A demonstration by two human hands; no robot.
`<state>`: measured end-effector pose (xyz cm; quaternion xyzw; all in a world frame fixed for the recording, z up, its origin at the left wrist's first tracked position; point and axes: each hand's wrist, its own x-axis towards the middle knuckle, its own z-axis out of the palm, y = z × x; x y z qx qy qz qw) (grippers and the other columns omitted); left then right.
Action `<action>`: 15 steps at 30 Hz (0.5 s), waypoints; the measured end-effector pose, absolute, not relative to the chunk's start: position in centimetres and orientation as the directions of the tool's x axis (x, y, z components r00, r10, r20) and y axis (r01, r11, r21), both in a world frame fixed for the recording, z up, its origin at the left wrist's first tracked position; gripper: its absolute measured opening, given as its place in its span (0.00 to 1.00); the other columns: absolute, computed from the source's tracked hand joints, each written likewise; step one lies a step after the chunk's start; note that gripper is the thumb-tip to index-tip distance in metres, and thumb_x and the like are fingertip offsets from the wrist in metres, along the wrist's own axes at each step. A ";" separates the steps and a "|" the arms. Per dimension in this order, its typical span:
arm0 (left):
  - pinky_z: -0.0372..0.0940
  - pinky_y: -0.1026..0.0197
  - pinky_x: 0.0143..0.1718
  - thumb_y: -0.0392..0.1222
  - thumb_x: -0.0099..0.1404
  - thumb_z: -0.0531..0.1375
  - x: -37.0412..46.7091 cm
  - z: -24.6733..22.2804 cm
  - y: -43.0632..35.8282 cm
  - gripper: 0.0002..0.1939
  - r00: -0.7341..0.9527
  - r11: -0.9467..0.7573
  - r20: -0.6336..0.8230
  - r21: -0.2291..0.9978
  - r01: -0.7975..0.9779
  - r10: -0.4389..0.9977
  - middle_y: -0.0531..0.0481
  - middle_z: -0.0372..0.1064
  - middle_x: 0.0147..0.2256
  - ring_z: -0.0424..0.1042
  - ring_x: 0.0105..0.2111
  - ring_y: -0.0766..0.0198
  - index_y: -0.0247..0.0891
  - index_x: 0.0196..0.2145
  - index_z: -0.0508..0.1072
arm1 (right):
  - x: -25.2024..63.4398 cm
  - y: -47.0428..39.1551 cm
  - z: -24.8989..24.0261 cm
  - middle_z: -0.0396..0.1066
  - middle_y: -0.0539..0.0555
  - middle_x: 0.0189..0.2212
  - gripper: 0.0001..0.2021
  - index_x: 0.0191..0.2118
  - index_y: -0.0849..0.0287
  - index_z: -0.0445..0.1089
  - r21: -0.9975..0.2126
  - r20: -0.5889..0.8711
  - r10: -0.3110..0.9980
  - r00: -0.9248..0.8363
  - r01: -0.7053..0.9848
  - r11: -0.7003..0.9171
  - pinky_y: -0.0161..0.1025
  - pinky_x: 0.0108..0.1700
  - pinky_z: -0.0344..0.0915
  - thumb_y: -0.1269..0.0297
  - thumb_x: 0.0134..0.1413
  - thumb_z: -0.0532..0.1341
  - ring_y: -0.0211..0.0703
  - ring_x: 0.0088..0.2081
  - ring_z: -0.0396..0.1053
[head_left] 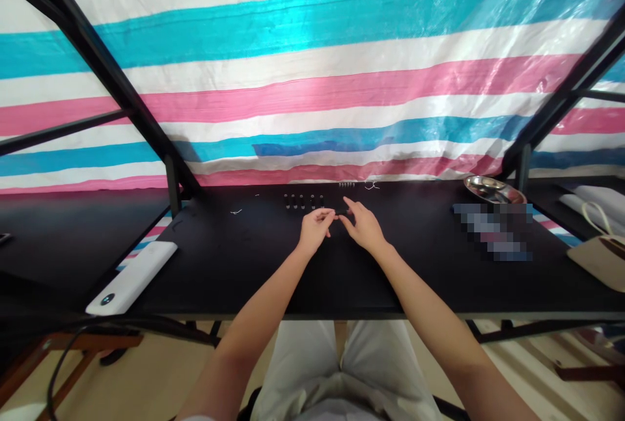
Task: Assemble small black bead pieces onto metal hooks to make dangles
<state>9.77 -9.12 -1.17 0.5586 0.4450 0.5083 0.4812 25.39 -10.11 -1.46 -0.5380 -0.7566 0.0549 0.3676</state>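
Above the black table, my left hand (pixel 315 231) pinches one end of a small dark rod-like piece (pixel 342 212) between thumb and fingertips. My right hand (pixel 365 226) has its thumb and fingers around the other end, with the index finger stretched out past it. The piece is too small to identify and is partly covered by fingers. Just beyond my left hand stands a row of several small dark cylindrical pieces (pixel 301 202) with light-coloured ends. Farther back lies a short row of small metallic parts (pixel 346 185).
White string scraps (pixel 372 185) lie at the back, another thin white scrap (pixel 236 212) at left. A shiny metal dish (pixel 494 189) sits at back right, near a pixelated patch. A white box-shaped device (pixel 133 279) rests at the left edge. Black frame bars (pixel 141 122) slope behind both sides.
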 end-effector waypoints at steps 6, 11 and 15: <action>0.57 0.68 0.17 0.48 0.54 0.61 9.7 -1.0 -9.4 0.15 0.105 -0.225 0.212 0.965 0.134 0.972 0.49 0.72 0.28 0.60 0.13 0.75 0.35 0.34 0.74 | 25.6 -9.9 -1.6 0.67 0.59 0.34 0.16 0.47 0.58 0.69 -0.267 0.502 0.821 -0.272 0.854 0.446 0.41 0.39 0.60 0.59 0.59 0.51 0.46 0.36 0.64; 0.51 0.69 0.13 0.52 0.54 0.60 9.9 -1.1 -9.2 0.19 0.099 -0.135 0.131 0.990 0.030 0.986 0.53 0.67 0.22 0.56 0.11 0.76 0.34 0.37 0.73 | 25.4 -8.7 -2.1 0.65 0.56 0.32 0.13 0.41 0.60 0.70 -0.395 0.534 0.820 -0.207 0.796 0.458 0.38 0.38 0.60 0.62 0.58 0.51 0.43 0.34 0.63; 0.46 0.70 0.11 0.53 0.56 0.57 9.4 -1.3 -8.5 0.18 0.001 -0.034 0.035 0.995 -0.095 0.999 0.55 0.63 0.21 0.55 0.10 0.77 0.33 0.33 0.71 | 25.1 -6.2 -3.1 0.66 0.54 0.28 0.09 0.35 0.60 0.69 -0.523 0.451 0.881 -0.144 0.757 0.391 0.37 0.36 0.60 0.64 0.55 0.53 0.41 0.31 0.63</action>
